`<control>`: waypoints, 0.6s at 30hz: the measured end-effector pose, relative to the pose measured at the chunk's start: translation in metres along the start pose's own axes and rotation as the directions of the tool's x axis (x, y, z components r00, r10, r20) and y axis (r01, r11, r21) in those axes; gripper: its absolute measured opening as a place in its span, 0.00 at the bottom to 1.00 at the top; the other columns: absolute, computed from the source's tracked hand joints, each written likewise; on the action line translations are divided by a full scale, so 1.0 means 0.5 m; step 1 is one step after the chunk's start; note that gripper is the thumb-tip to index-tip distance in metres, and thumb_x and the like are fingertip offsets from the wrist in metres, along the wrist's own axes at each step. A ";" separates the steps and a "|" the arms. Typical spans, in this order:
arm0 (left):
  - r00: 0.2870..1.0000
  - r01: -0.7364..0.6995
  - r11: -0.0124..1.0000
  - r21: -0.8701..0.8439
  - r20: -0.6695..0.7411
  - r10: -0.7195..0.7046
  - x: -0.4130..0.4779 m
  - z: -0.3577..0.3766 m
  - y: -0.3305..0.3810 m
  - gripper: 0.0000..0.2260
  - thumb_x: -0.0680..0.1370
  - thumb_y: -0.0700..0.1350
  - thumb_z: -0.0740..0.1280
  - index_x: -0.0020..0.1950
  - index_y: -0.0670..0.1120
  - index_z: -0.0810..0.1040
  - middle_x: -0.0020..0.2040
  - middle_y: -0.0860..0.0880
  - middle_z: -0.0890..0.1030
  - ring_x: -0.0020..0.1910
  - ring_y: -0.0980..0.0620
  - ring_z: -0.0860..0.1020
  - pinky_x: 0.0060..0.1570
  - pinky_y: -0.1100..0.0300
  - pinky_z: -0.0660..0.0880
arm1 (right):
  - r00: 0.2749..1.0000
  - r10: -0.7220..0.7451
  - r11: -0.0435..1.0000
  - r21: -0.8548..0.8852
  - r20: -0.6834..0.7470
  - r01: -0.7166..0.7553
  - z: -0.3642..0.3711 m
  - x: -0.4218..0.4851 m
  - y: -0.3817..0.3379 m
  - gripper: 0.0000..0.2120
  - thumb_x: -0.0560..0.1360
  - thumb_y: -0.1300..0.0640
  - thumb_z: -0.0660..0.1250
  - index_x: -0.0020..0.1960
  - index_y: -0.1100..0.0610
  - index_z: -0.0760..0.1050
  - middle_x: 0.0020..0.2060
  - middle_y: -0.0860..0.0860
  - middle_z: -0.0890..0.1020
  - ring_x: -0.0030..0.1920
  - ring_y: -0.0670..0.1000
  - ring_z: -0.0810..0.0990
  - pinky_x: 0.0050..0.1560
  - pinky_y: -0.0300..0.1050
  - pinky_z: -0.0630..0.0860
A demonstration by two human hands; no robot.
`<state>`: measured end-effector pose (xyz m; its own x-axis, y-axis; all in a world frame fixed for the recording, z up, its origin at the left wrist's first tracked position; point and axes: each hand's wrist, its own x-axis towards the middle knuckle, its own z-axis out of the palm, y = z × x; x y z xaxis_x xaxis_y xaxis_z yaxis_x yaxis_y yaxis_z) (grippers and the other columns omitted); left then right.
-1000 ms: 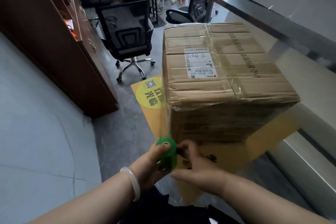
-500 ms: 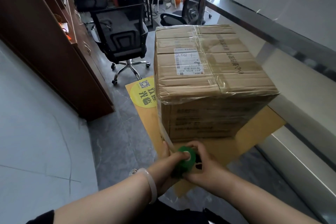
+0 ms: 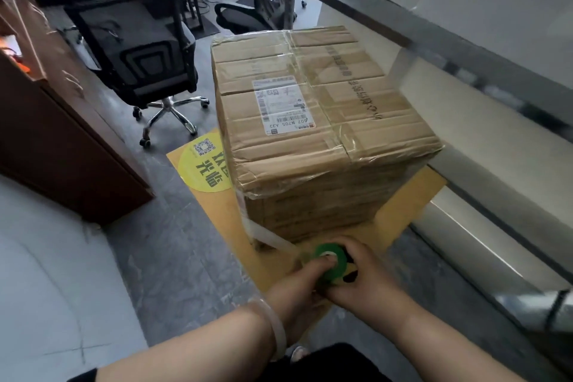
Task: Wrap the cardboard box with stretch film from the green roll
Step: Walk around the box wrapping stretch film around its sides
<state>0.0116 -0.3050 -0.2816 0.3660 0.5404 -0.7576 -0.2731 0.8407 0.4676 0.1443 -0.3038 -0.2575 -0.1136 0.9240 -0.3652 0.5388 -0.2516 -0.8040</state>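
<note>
Green roll (image 3: 330,260) clasped upright in left hand (image 3: 297,285) and right hand (image 3: 369,284); film (image 3: 273,239) leading ahead-left to bottom corner of cardboard box (image 3: 310,139).

The cardboard box (image 3: 310,121) is plain tan brown with dark printed characters along one flap; its label (image 3: 283,105) is white with black barcodes and a small red mark. The green roll (image 3: 330,260) is bright leaf green, and the stretch film (image 3: 269,237) is a cloudy, whitish clear. The mat (image 3: 403,214) is mustard orange, with a lime-yellow disc (image 3: 204,167) carrying green characters and a black-and-white QR code. The floor (image 3: 173,245) is dark grey, faintly marbled. The chair (image 3: 139,53) is black, the cabinet (image 3: 62,149) reddish brown, and the bracelet (image 3: 276,329) a milky pale colour.
</note>
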 end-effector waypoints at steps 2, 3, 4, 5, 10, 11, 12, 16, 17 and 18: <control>1.000 0.017 1.000 0.001 0.025 -0.017 0.006 0.010 -0.004 0.05 0.80 0.45 0.65 0.55 0.48 0.78 0.48 0.48 0.84 0.41 0.53 0.83 0.41 0.61 0.77 | 1.000 -0.013 0.999 -0.046 0.029 0.014 -0.013 0.002 0.010 0.30 0.63 0.47 0.77 0.59 0.29 0.68 0.60 0.36 0.71 0.58 0.39 0.73 0.57 0.43 0.76; 1.000 0.016 1.000 -0.001 0.026 -0.016 0.013 0.011 -0.006 0.05 0.80 0.46 0.65 0.54 0.49 0.78 0.48 0.48 0.84 0.43 0.53 0.82 0.43 0.60 0.77 | 0.998 -0.029 0.997 -0.067 0.055 0.033 -0.021 0.001 0.014 0.32 0.64 0.48 0.77 0.59 0.26 0.65 0.60 0.35 0.69 0.59 0.37 0.72 0.57 0.38 0.75; 1.000 0.019 1.000 -0.004 0.018 -0.019 0.014 0.016 -0.004 0.06 0.80 0.46 0.65 0.55 0.49 0.78 0.48 0.48 0.83 0.44 0.52 0.81 0.44 0.60 0.77 | 0.996 -0.050 0.994 -0.092 0.072 0.056 -0.030 0.000 0.017 0.32 0.64 0.48 0.77 0.57 0.25 0.64 0.60 0.34 0.68 0.59 0.37 0.71 0.55 0.35 0.73; 1.000 0.017 1.000 -0.008 0.008 -0.017 0.012 0.022 0.000 0.07 0.80 0.46 0.65 0.57 0.48 0.77 0.49 0.48 0.83 0.43 0.52 0.81 0.41 0.60 0.77 | 0.995 -0.062 0.991 -0.114 0.082 0.072 -0.038 -0.002 0.018 0.31 0.65 0.49 0.77 0.56 0.25 0.63 0.59 0.35 0.68 0.59 0.37 0.71 0.54 0.33 0.73; 0.994 -0.054 0.998 -0.023 -0.095 0.052 0.031 0.059 0.019 0.22 0.71 0.48 0.73 0.64 0.48 0.74 0.53 0.44 0.81 0.48 0.49 0.80 0.44 0.58 0.75 | 0.968 -0.076 0.992 -0.079 0.240 0.097 -0.100 0.028 0.027 0.32 0.62 0.45 0.75 0.61 0.32 0.65 0.63 0.39 0.70 0.62 0.40 0.70 0.63 0.41 0.73; 0.992 -0.080 0.996 -0.049 -0.099 0.075 0.037 0.070 0.021 0.18 0.73 0.47 0.72 0.62 0.48 0.75 0.54 0.44 0.81 0.50 0.48 0.79 0.47 0.55 0.74 | 0.959 -0.068 0.996 -0.041 0.276 0.082 -0.116 0.039 0.033 0.36 0.59 0.43 0.75 0.64 0.35 0.65 0.64 0.40 0.70 0.64 0.41 0.70 0.65 0.42 0.71; 0.989 -0.113 0.990 -0.087 -0.106 0.104 0.041 0.084 0.023 0.16 0.75 0.45 0.70 0.62 0.47 0.75 0.54 0.43 0.80 0.52 0.46 0.78 0.48 0.54 0.73 | 0.950 -0.055 0.998 -0.013 0.309 0.062 -0.133 0.051 0.040 0.40 0.57 0.42 0.75 0.66 0.38 0.64 0.65 0.42 0.71 0.65 0.42 0.71 0.67 0.43 0.71; 0.939 -0.241 0.933 -0.268 -0.307 0.155 0.069 0.157 0.002 0.33 0.72 0.44 0.73 0.74 0.50 0.63 0.58 0.39 0.77 0.48 0.43 0.80 0.36 0.54 0.78 | 0.860 -0.062 0.993 -0.053 0.507 0.103 -0.218 0.093 0.064 0.38 0.57 0.42 0.74 0.64 0.39 0.62 0.63 0.41 0.73 0.64 0.41 0.71 0.66 0.40 0.70; 0.924 -0.287 0.906 -0.311 -0.338 0.176 0.072 0.179 -0.005 0.34 0.73 0.44 0.72 0.76 0.51 0.61 0.58 0.38 0.77 0.45 0.43 0.80 0.32 0.55 0.78 | 0.825 -0.072 0.988 -0.075 0.561 0.137 -0.240 0.103 0.071 0.37 0.60 0.44 0.75 0.64 0.40 0.62 0.63 0.41 0.73 0.64 0.40 0.71 0.63 0.36 0.71; 0.908 -0.327 0.876 -0.354 -0.375 0.187 0.075 0.201 -0.010 0.34 0.75 0.44 0.71 0.77 0.52 0.59 0.59 0.38 0.77 0.45 0.42 0.80 0.30 0.56 0.77 | 0.791 -0.085 0.981 -0.087 0.606 0.173 -0.260 0.114 0.078 0.36 0.63 0.47 0.76 0.66 0.41 0.61 0.63 0.42 0.72 0.63 0.39 0.71 0.58 0.32 0.72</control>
<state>0.1159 -0.2853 -0.2666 -0.0522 0.6345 -0.7712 -0.6739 0.5475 0.4961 0.2673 -0.2232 -0.2486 -0.6416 0.5776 -0.5048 0.5820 -0.0622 -0.8108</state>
